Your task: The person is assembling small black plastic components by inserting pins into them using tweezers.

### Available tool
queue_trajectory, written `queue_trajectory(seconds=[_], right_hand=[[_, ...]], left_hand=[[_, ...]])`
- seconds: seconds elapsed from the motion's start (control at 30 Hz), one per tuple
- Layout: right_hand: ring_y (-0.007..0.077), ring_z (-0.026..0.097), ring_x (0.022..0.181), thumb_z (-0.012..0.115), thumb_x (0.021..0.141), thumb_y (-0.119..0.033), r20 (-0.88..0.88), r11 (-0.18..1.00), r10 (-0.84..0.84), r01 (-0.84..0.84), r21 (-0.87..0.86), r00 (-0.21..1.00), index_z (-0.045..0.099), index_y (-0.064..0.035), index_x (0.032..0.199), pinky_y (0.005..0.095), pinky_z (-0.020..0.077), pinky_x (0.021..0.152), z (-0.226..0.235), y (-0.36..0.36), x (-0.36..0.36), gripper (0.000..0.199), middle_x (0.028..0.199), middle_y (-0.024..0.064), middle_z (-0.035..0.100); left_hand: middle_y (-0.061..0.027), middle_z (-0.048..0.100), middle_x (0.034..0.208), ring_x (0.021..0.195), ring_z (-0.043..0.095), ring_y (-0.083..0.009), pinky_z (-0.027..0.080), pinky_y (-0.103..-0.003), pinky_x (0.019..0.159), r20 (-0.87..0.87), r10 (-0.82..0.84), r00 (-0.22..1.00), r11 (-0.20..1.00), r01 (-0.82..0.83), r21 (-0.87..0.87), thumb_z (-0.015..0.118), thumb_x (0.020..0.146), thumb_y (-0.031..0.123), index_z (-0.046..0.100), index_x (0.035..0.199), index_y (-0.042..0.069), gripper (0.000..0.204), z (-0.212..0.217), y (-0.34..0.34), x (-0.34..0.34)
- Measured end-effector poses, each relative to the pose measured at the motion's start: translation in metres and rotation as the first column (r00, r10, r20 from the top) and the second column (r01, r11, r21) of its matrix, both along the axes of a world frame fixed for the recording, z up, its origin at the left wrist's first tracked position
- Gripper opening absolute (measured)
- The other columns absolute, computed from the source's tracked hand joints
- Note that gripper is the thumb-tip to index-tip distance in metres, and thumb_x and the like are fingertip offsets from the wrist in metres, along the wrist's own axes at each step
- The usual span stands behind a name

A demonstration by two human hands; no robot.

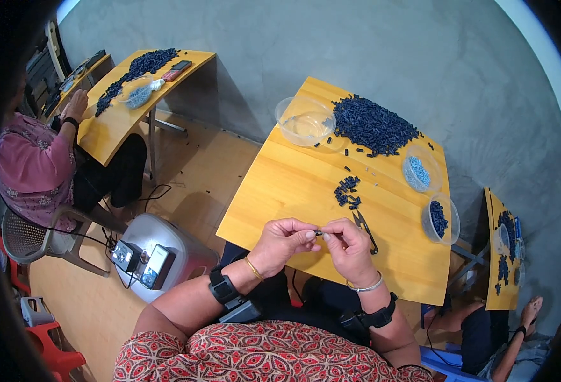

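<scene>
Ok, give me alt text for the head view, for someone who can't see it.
A person's left hand and right hand pinch a small dark piece above a yellow table. On it lie a large dark pile, a smaller group of pieces, scissors and three clear bowls. Co-workers are at similar tables on either side.

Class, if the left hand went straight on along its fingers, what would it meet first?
Probably the right hand, beyond the small dark tubular piece the left hand holds; depth is unclear.
</scene>
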State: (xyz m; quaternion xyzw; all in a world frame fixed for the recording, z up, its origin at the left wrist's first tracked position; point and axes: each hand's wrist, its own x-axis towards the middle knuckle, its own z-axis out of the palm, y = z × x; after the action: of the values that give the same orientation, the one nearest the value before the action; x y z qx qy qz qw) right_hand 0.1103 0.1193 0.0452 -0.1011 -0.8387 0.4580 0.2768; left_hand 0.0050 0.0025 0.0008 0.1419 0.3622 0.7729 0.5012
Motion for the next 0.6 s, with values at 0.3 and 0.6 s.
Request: queue_trajectory(seconds=[0.3, 0.6], right_hand=[[0.0228, 0.057, 0.063, 0.053, 0.072, 0.008, -0.056, 0.985, 0.005, 0.005, 0.171, 0.998, 0.056, -0.001, 0.079, 0.0276, 0.0442, 0.054, 0.0011, -0.0014, -0.0016, 0.012, 0.071, 0.0113, 0.057], [0.0131, 0.055, 0.065, 0.055, 0.075, 0.006, -0.017, 0.994, 0.081, -0.082, -0.078, 0.997, 0.058, 0.0, 0.081, 0.0238, 0.0434, 0.055, -0.0029, 0.004, 0.0038, 0.009, 0.072, 0.0072, 0.057]], left_hand=[[-0.01, 0.061, 0.082, 0.075, 0.062, -0.0187, 0.052, -0.027, 0.07, -0.115, 0.02, 0.993, 1.0, -0.022, -0.018, 0.056, 0.082, 0.004, 0.059, 0.089, -0.003, 0.01, -0.0003, -0.0009, 0.0011], [-0.011, 0.061, 0.083, 0.075, 0.062, -0.0184, 0.052, -0.028, 0.071, -0.03, -0.049, 0.998, 0.998, 0.05, 0.028, 0.055, 0.082, 0.003, 0.058, 0.089, -0.004, 0.01, 0.0019, -0.0024, -0.0004]])
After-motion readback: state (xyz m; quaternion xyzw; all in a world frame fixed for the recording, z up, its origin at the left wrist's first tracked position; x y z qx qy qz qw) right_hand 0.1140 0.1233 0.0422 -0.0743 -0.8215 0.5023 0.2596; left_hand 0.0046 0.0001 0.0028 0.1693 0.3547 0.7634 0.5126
